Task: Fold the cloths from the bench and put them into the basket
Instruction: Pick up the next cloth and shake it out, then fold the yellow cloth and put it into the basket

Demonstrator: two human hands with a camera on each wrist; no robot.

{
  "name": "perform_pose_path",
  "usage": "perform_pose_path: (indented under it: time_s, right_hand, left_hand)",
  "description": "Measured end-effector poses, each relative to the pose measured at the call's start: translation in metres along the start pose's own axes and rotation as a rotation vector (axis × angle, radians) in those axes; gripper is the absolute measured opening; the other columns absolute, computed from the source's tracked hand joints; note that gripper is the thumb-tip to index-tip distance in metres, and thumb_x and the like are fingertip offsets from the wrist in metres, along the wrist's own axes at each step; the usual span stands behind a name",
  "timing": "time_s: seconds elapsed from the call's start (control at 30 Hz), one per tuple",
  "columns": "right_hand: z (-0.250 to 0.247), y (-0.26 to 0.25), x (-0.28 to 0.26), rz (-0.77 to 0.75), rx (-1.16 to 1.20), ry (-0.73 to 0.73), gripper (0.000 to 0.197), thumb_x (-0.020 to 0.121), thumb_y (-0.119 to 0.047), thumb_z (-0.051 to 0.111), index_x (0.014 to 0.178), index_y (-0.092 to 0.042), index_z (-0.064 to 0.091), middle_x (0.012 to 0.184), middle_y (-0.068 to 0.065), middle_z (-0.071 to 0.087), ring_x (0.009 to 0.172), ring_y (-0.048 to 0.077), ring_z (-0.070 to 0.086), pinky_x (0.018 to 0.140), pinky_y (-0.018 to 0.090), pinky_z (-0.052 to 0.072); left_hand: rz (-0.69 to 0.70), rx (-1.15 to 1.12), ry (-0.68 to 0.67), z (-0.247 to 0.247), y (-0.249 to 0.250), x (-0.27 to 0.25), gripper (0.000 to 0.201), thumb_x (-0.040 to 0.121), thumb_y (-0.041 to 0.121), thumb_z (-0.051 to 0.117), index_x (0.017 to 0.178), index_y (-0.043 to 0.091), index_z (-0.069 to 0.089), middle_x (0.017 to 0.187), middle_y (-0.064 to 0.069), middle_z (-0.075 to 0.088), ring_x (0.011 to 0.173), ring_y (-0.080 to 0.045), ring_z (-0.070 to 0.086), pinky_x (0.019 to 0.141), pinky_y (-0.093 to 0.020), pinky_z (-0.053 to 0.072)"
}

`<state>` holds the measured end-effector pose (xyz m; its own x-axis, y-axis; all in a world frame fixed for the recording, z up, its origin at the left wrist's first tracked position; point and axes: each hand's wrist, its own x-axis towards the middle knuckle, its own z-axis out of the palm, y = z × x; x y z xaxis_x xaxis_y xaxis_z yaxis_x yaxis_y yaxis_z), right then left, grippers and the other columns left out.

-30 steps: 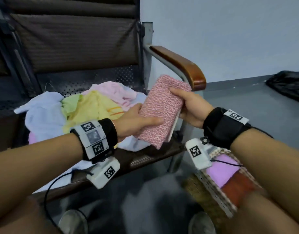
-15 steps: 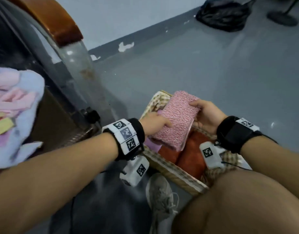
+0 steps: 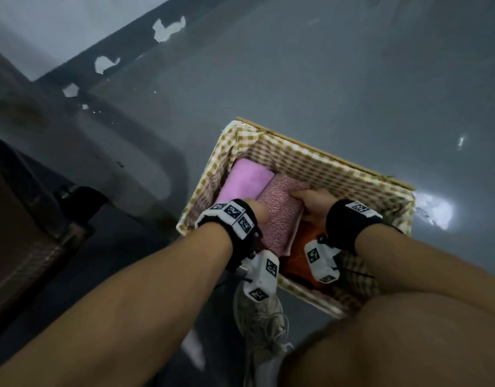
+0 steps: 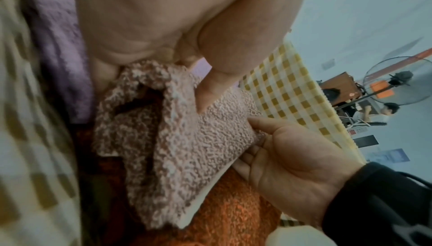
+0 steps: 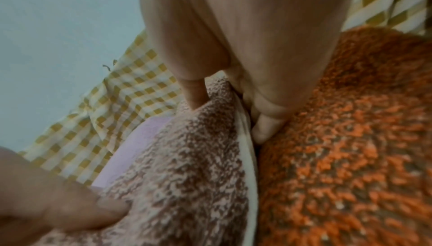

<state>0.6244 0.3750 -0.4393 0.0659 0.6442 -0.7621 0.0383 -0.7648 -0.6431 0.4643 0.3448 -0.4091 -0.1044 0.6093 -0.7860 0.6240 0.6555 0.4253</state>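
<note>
Speckled pink cloth (image 3: 278, 216), folded into a thick pad, sits pinched from both sides, and the fingers tell it best. On the left wrist view the left hand (image 4: 163, 24) has its thumb laid on the nubbly top face while its curled fingers tuck in at the cloth's near edge. The right hand (image 3: 310, 203) mirrors that on the opposite edge: thumb pressing the top, fingers (image 5: 266, 119) curled under the pale hem, wedged between this cloth and the orange cloth (image 5: 339, 139) beside it. Both grips narrow, both closed on the same fold.

Outward from the hands, the speckled cloth lies inside the basket (image 3: 338, 163), near its middle, its lower side touching the orange cloth, which fills the basket's end nearest the person. Toward the basket's far corner a folded lilac cloth (image 3: 245, 181) lies flat, just beside the speckled one and touching it. Gingham lining (image 4: 287, 91) in yellow and white drapes over the basket's walls all round.

Outside the basket, grey floor (image 3: 324, 65) spreads away, and a pale laced shoe (image 3: 261, 325) stands just against the basket's near wall.
</note>
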Motion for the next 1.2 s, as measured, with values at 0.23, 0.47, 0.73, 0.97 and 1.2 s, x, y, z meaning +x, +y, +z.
perform_pose_path:
  time_s: [0.23, 0.47, 0.73, 0.97, 1.2]
  right_hand:
    - [0.001, -0.019, -0.008, -0.016, -0.192, 0.025, 0.039, 0.087, -0.023, 0.071, 0.12, -0.005, 0.061, 0.111, 0.015, 0.071, 0.1, 0.033, 0.069, 0.09, 0.051, 0.057]
    - [0.027, -0.086, -0.08, -0.285, -0.947, 0.036, 0.038, 0.091, -0.04, 0.062, 0.117, -0.013, 0.065, 0.114, 0.009, 0.06, 0.098, 0.024, 0.057, 0.078, 0.027, 0.045]
    - [0.177, -0.158, -0.231, -0.544, -0.887, -0.485, 0.021, 0.099, -0.026, 0.056, 0.111, -0.011, 0.064, 0.109, 0.011, 0.071, 0.086, 0.021, 0.064, 0.08, 0.032, 0.046]
    - [0.325, -0.131, -0.329, -0.64, -1.136, -0.728, 0.019, 0.102, -0.021, 0.052, 0.108, -0.006, 0.062, 0.081, 0.009, 0.064, 0.067, 0.015, 0.05, 0.059, 0.023, 0.036]
    - [0.438, -0.071, -0.357, -0.882, -1.432, -0.762, 0.028, 0.096, -0.028, 0.059, 0.117, -0.012, 0.069, 0.109, 0.004, 0.069, 0.094, 0.02, 0.066, 0.081, 0.032, 0.052]
  left_hand:
    - [0.04, -0.079, -0.081, -0.01, 0.013, -0.031, 0.04, 0.104, 0.019, 0.044, 0.139, 0.0, 0.051, 0.144, -0.017, 0.051, 0.133, -0.03, 0.047, 0.105, -0.033, 0.038]
    - [0.148, -0.475, -0.05, -0.074, 0.007, -0.091, 0.008, 0.094, 0.019, 0.053, 0.093, 0.013, 0.059, 0.09, -0.004, 0.065, 0.068, -0.016, 0.058, 0.061, -0.024, 0.046]
    - [0.395, -0.389, 0.174, -0.206, -0.07, -0.196, 0.014, 0.098, 0.016, 0.055, 0.106, 0.008, 0.062, 0.091, -0.008, 0.067, 0.069, -0.015, 0.068, 0.063, -0.018, 0.05]
    - [0.342, -0.03, 0.556, -0.282, -0.217, -0.286, 0.013, 0.09, 0.027, 0.058, 0.089, 0.02, 0.069, 0.101, -0.004, 0.074, 0.095, -0.024, 0.069, 0.093, -0.039, 0.054]
    - [0.058, 0.037, 0.683, -0.299, -0.353, -0.307, 0.035, 0.09, 0.038, 0.059, 0.121, 0.022, 0.061, 0.126, -0.002, 0.062, 0.109, -0.022, 0.059, 0.086, -0.032, 0.047]
